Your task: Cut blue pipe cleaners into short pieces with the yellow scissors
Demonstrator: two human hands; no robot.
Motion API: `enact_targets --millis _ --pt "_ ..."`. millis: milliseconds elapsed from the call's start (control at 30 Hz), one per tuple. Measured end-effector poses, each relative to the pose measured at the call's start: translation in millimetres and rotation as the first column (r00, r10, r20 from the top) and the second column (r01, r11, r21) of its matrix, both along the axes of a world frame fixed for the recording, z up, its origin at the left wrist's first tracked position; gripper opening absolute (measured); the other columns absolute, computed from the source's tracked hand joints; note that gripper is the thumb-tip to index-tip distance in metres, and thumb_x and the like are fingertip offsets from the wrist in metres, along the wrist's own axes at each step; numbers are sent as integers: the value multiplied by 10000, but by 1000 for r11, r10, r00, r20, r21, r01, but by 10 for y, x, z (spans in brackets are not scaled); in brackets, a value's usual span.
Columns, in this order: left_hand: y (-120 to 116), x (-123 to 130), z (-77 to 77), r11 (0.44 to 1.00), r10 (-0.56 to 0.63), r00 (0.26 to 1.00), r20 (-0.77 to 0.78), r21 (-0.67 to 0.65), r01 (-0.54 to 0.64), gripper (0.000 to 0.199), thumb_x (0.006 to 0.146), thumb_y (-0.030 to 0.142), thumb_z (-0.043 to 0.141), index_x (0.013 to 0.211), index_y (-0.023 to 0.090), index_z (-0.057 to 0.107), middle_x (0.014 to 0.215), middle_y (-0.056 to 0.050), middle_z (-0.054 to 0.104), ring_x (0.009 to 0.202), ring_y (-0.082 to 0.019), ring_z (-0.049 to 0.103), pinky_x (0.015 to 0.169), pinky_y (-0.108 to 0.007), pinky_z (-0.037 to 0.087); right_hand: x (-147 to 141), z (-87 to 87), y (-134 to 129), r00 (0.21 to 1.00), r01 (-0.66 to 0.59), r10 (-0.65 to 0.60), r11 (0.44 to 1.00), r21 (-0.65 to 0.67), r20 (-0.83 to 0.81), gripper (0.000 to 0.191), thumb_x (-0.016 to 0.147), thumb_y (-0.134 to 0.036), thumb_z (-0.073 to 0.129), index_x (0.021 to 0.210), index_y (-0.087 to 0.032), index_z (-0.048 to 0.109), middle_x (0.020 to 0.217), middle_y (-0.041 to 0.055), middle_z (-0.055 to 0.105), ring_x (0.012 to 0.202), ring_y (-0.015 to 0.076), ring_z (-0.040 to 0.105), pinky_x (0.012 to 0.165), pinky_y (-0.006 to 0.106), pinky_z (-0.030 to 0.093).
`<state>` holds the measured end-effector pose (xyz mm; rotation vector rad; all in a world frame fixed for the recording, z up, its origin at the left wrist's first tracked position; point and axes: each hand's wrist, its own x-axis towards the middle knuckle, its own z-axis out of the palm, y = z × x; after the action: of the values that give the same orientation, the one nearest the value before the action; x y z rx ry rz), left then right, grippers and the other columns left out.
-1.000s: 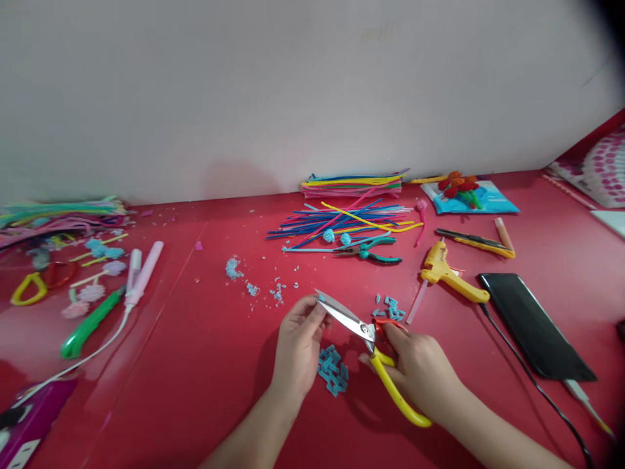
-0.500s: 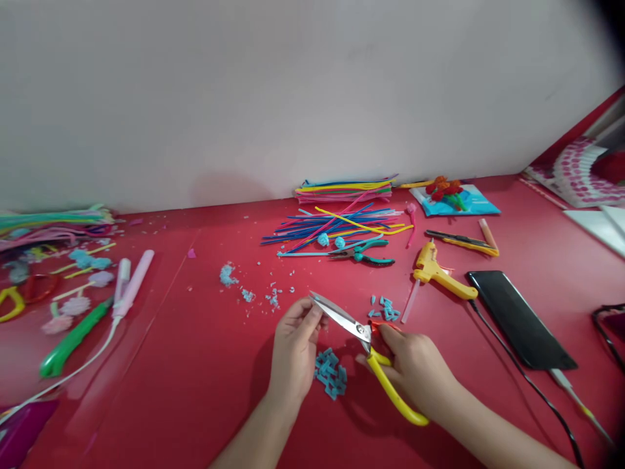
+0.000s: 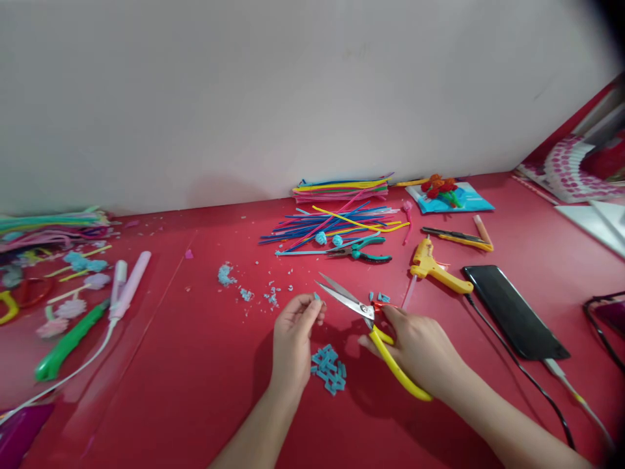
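Between the thumb and fingers of my left hand (image 3: 296, 332) is pinched a small blue piece of pipe cleaner (image 3: 317, 297). My right hand (image 3: 420, 342) grips a pair of scissors (image 3: 361, 312) with yellow and red handles. Their blades are slightly parted, and the tips point left, just above and apart from the blue piece. Below, between my hands, lies a pile of short blue pieces (image 3: 329, 370) on the red table. A few more blue pieces (image 3: 383, 298) show behind my right hand, which partly covers them.
Pipe cleaners (image 3: 336, 225), green-handled pliers (image 3: 359, 250) and a yellow glue gun (image 3: 434, 268) lie beyond my hands. A black phone (image 3: 512, 312) is at right. Blue fluff (image 3: 225, 275) lies left of centre; a pink hair straightener (image 3: 131, 286) and green tool (image 3: 71, 342) lie further left.
The scissors have drawn slightly away from my left fingertips and their blades have parted. The blue piece now shows at my left fingertips. My right hand has risen a little, covering more of the farther pieces.
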<state>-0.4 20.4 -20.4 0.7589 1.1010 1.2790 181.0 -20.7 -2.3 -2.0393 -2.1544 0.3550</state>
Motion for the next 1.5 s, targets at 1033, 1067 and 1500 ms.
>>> enact_targets --millis 1033,1067,1500 --pt "-130 123 105 906 -224 756 -615 154 394 71 696 179 525 631 187 552 631 3 504 615 -137 456 600 -228 355 -195 128 237 586 -47 -207 957 -288 -784 83 699 -246 452 680 -179 497 430 -79 387 362 60 402 372 168 292" --pt "-132 122 104 907 -231 753 -617 142 395 66 694 185 530 635 186 561 632 3 510 618 -138 460 604 -229 357 -204 120 237 579 -54 -207 955 -290 -788 75 689 -243 470 684 -176 503 442 -78 390 367 56 401 373 167 291" --pt "-123 118 119 821 -523 846 104 -207 532 137 717 252 570 724 123 616 668 -51 589 564 -100 489 532 -199 371 -171 175 251 471 -155 -212 935 -317 -856 92 713 -258 449 655 -188 463 407 -93 417 337 49 385 403 169 345"
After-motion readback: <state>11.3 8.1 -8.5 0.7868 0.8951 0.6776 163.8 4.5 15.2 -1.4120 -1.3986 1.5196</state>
